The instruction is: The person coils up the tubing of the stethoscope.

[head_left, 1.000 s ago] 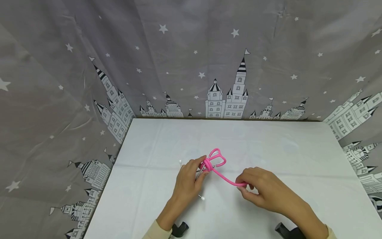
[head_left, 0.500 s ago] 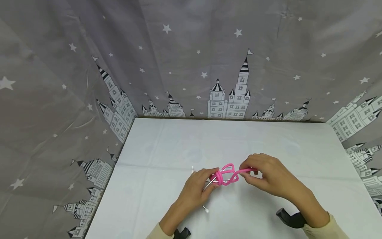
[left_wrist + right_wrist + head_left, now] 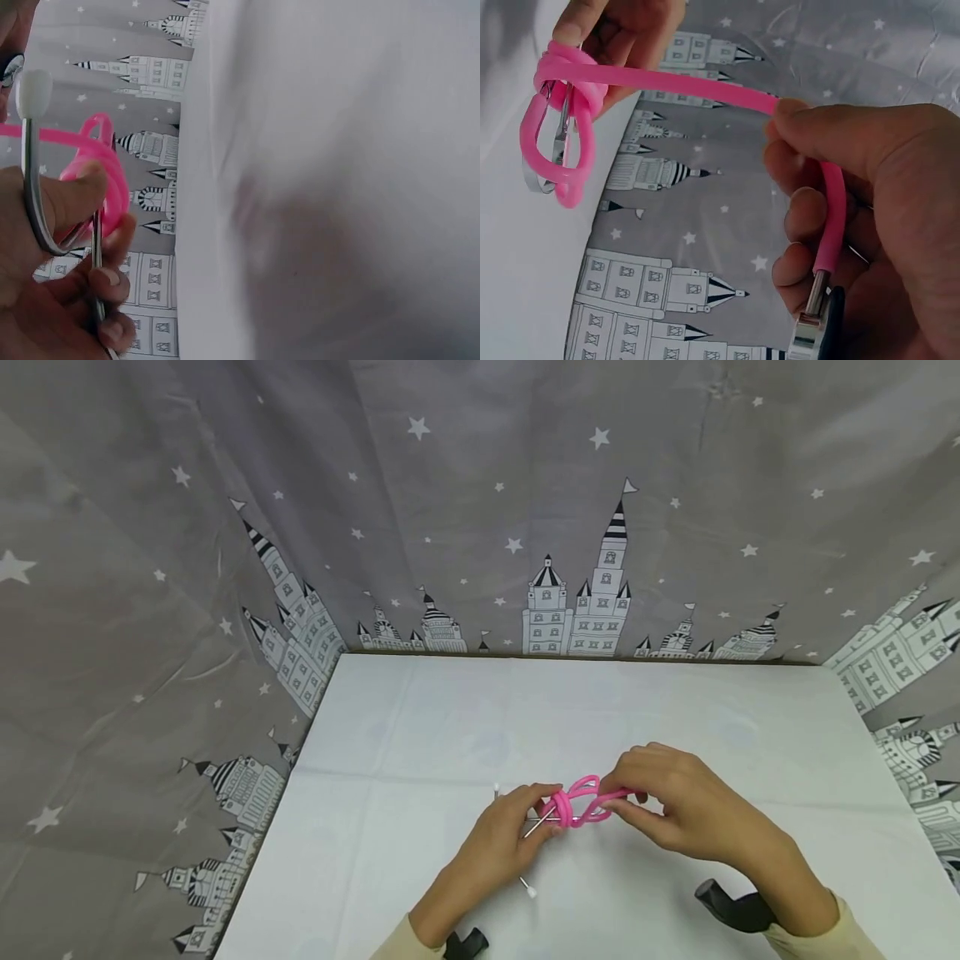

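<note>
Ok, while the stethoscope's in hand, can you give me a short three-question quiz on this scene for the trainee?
1. Multiple choice: What colour is the tubing? A) black B) pink C) green
2. True or false: The left hand holds nothing.
3. Open: In the right wrist view, which metal part sits at the tubing's end, by the right hand?

Key:
1. B, pink.
2. False; the left hand holds the tubing where it is wrapped.
3. The chestpiece, partly cut off by the picture's edge.

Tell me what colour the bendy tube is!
The tube is bright pink, best seen in the right wrist view.
</note>
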### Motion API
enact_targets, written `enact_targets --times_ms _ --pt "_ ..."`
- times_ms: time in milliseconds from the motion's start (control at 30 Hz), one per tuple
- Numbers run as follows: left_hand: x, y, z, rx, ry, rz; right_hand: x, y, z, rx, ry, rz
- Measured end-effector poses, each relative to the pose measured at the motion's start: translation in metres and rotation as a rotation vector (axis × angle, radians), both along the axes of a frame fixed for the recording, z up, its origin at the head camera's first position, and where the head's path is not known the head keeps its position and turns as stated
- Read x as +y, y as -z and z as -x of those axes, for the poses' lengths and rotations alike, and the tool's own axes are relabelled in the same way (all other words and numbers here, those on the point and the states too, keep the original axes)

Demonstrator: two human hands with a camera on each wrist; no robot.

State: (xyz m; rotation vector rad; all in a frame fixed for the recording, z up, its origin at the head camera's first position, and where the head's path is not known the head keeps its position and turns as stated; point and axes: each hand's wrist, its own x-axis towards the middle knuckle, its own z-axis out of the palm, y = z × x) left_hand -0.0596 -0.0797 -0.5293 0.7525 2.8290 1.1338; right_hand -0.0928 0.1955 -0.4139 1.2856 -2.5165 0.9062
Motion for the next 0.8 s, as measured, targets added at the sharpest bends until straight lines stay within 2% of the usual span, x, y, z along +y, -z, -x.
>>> enact_targets --times_ms 67,200,300,400,467,600,800 --pt "-0.001 -0.002 0.0 -0.003 0.04 0.001 -0.001 -0.001 0.002 0.03 -0.006 0.004" --pt "-0.003 -0.007 -0.002 0.012 0.2 -0.01 0.002 0.003 0.011 0.059 0.0 0.022" --pt "-0.003 -0.011 -0.003 0.059 0.309 -0.024 0.006 0.012 0.018 -0.003 0.015 0.024" --pt "-0.002 -0.015 -0.003 0.104 0.363 -0.034 0.009 0.026 0.024 -0.115 0.045 0.02" --pt "-0.001 -0.016 -0.004 0.129 0.371 -0.032 0.011 0.036 0.027 -0.179 0.061 0.028" --pt "0.0 -0.021 -0.006 0.149 0.338 -0.036 0.011 0.054 0.033 -0.278 0.066 0.057" --pt "0.003 -0.025 -0.006 0.2 0.299 -0.064 0.008 0.067 0.034 -0.395 0.056 0.087"
